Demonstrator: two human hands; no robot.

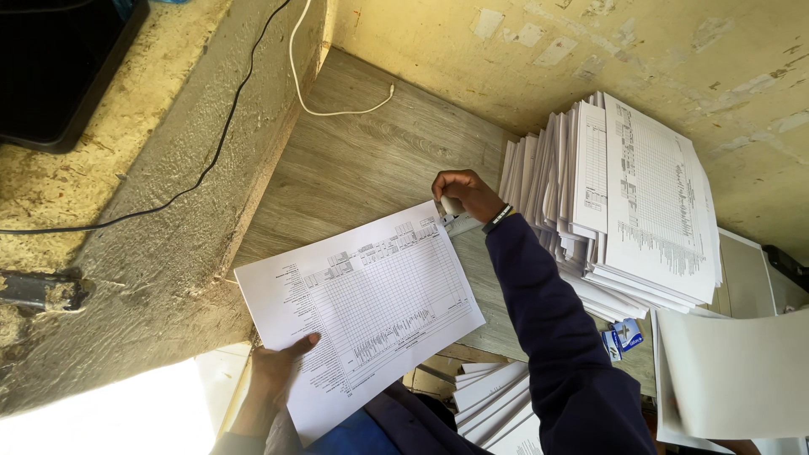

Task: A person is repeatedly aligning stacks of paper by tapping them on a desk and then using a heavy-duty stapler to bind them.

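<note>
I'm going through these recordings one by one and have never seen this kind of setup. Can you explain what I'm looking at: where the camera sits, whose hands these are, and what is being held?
There is no machine here. One camera is worn on a person's head and looks down at their own two bare hands.

The left hand grips the lower edge of a set of printed sheets with a grid table on it. The right hand, in a dark blue sleeve with a wristband, presses a small stapler onto the sheets' upper corner.

They work over a grey wood-grain desk. To the right lies a tall, fanned-out stack of printed forms. A white cable trails across the desk, and a black cable runs over the concrete ledge on the left.
</note>
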